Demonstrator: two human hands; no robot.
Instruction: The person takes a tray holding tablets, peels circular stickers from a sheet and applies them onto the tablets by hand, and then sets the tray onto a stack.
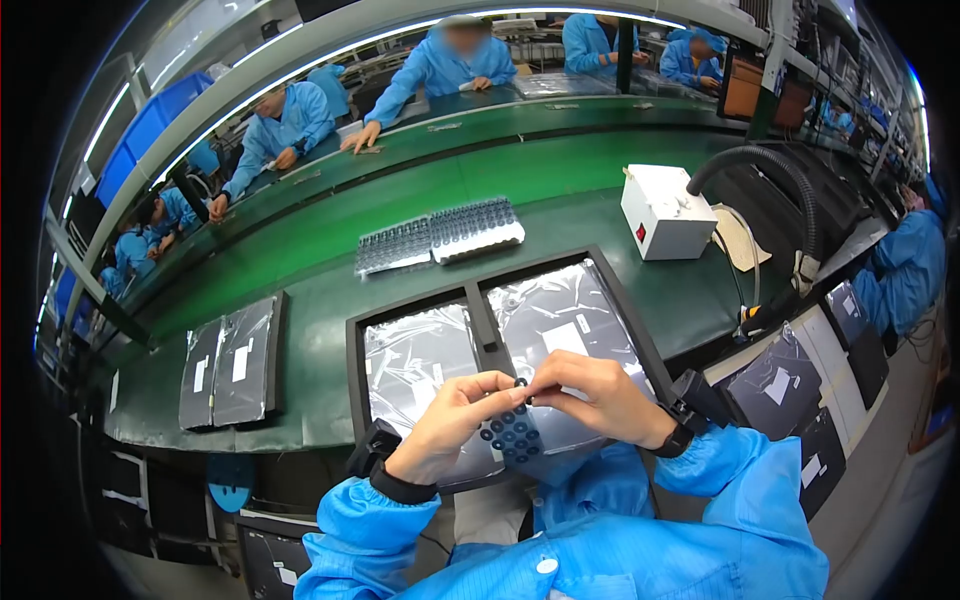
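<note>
My left hand (452,420) and my right hand (585,398) meet above a black divided frame (484,322). Between their pinched fingertips is a small black ring (520,384). Several more black rings (512,436) sit on a clear sheet that hangs just below my fingers. Under my hands, the frame holds two flat dark panels in clear film, a left panel (415,345) and a right panel (550,300), each with a white label. My left fingers are closed at the ring and the sheet's upper edge; which one each hand grips is hard to tell.
Beyond the frame lie sheets of black rings (440,237). A white box (668,212) with a red switch and black hose (790,165) stands at right. Wrapped panels (232,362) lie at left, others (775,385) at right. Several people in blue work across the green bench (310,225).
</note>
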